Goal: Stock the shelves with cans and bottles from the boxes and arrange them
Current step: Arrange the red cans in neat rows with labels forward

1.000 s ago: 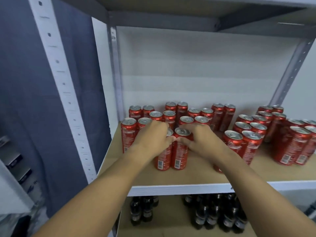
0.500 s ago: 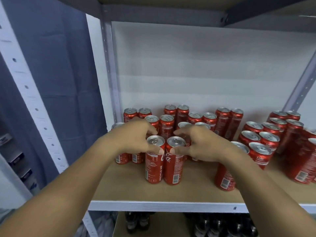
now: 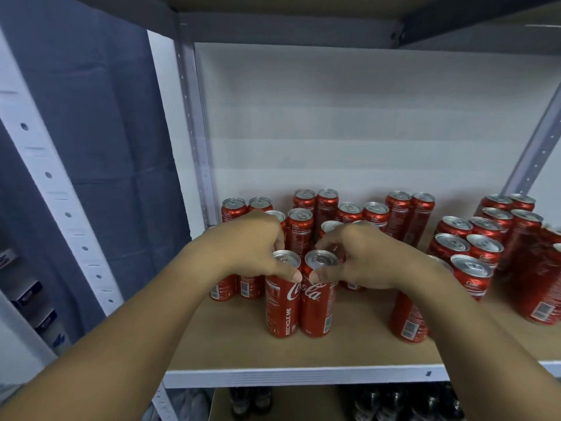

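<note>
Two tall red cola cans stand side by side at the front of the wooden shelf (image 3: 349, 347). My left hand (image 3: 249, 244) grips the top of the left front can (image 3: 282, 305), thumb on its near side. My right hand (image 3: 361, 256) grips the top of the right front can (image 3: 317, 305) in the same way. Behind them stand several more red cans (image 3: 328, 205) in rows reaching the back wall. My hands hide part of the cans just behind the front pair.
Another group of red cans (image 3: 485, 247) fills the right side of the shelf, with one can (image 3: 406, 320) under my right forearm. Dark bottles (image 3: 403, 402) stand on the shelf below. A metal upright (image 3: 194, 132) bounds the left side; an upper shelf (image 3: 288, 28) hangs overhead.
The view has moved closer and upward. Both hands stay on the tops of the two front cans, which now stand nearer the shelf's front edge than the rows behind.
</note>
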Action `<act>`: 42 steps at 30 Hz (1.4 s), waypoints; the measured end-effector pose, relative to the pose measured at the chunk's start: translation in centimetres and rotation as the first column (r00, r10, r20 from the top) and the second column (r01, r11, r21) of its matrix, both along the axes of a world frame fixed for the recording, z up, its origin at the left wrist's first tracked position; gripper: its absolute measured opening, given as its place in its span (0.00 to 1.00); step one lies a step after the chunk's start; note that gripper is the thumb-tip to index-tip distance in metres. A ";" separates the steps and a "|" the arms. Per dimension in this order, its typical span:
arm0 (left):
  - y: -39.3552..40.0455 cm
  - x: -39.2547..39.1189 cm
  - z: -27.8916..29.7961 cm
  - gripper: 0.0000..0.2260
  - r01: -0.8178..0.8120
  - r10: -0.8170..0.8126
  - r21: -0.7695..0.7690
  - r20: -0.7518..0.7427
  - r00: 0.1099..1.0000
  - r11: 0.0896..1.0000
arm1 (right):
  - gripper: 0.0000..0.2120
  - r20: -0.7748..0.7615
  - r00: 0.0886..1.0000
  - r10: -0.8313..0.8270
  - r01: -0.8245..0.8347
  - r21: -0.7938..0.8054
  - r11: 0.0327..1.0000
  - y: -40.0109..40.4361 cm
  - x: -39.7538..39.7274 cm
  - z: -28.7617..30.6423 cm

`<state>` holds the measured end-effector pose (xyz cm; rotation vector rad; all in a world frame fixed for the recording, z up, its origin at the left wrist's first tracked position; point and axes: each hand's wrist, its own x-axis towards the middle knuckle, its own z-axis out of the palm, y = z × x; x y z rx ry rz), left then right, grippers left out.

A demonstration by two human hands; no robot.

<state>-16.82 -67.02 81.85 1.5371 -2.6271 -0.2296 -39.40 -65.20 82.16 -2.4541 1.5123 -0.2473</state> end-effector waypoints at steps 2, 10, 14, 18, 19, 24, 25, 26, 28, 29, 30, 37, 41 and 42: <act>-0.1 0.0 0.1 0.23 0.024 -0.024 0.022 0.000 1.000 0.999 | 0.26 -0.002 1.000 -0.001 0.001 -0.008 1.000 0.2 0.1 0.2; -0.2 1.3 0.3 0.23 0.094 -0.092 0.130 -0.025 0.995 0.987 | 0.23 0.060 0.997 0.057 -0.060 0.053 0.997 0.7 0.3 0.3; 0.1 0.8 -0.3 0.29 0.002 -0.002 0.013 -0.009 1.000 1.000 | 0.26 0.025 1.000 -0.004 0.004 -0.032 0.999 0.4 0.9 0.0; 0.5 0.8 0.2 0.17 0.037 -0.034 0.108 -0.033 0.999 0.993 | 0.20 0.033 0.999 0.032 -0.032 -0.008 0.999 0.4 1.1 0.1; 0.6 0.9 0.4 0.17 0.051 -0.046 0.132 -0.036 0.998 0.990 | 0.20 0.035 0.998 0.044 -0.044 0.011 0.999 0.5 1.1 0.3; 1.2 1.3 0.6 0.34 0.024 -0.016 0.139 -0.063 0.998 0.990 | 0.26 0.060 0.998 0.035 -0.036 0.018 0.999 0.9 1.1 0.4; 1.4 1.2 0.4 0.36 -0.014 0.021 0.111 -0.061 0.998 0.994 | 0.27 0.053 0.998 0.014 -0.015 0.009 1.000 1.0 1.2 0.3; 1.5 1.0 0.3 0.36 -0.041 0.046 0.083 -0.066 0.997 0.996 | 0.27 0.047 0.999 -0.001 0.001 -0.001 1.000 1.0 1.2 0.2; 1.6 1.0 0.1 0.26 -0.048 0.055 0.066 -0.105 0.993 0.997 | 0.25 0.053 0.998 -0.014 0.015 -0.006 1.000 1.0 1.2 0.0; 1.6 1.0 0.2 0.22 -0.029 0.039 0.079 -0.120 0.992 0.996 | 0.23 0.062 0.998 -0.011 0.010 0.007 1.000 1.0 1.1 -0.1; 1.6 1.2 0.3 0.20 -0.004 0.017 0.104 -0.122 0.992 0.995 | 0.22 0.072 0.997 0.007 -0.008 0.026 1.000 0.9 1.1 -0.1; 1.3 2.0 0.1 0.34 0.029 0.023 0.234 -0.220 0.975 0.972 | 0.26 0.196 0.979 0.059 -0.083 0.117 0.990 0.7 0.8 -0.3; 2.1 1.7 -0.9 0.24 -0.007 0.045 0.124 -0.303 0.952 0.992 | 0.26 0.198 0.980 0.008 -0.025 0.082 0.996 0.4 0.6 -1.1; 2.0 1.9 -1.2 0.25 -0.008 0.059 0.148 -0.345 0.937 0.989 | 0.25 0.221 0.975 0.014 -0.038 0.106 0.994 0.3 0.5 -1.3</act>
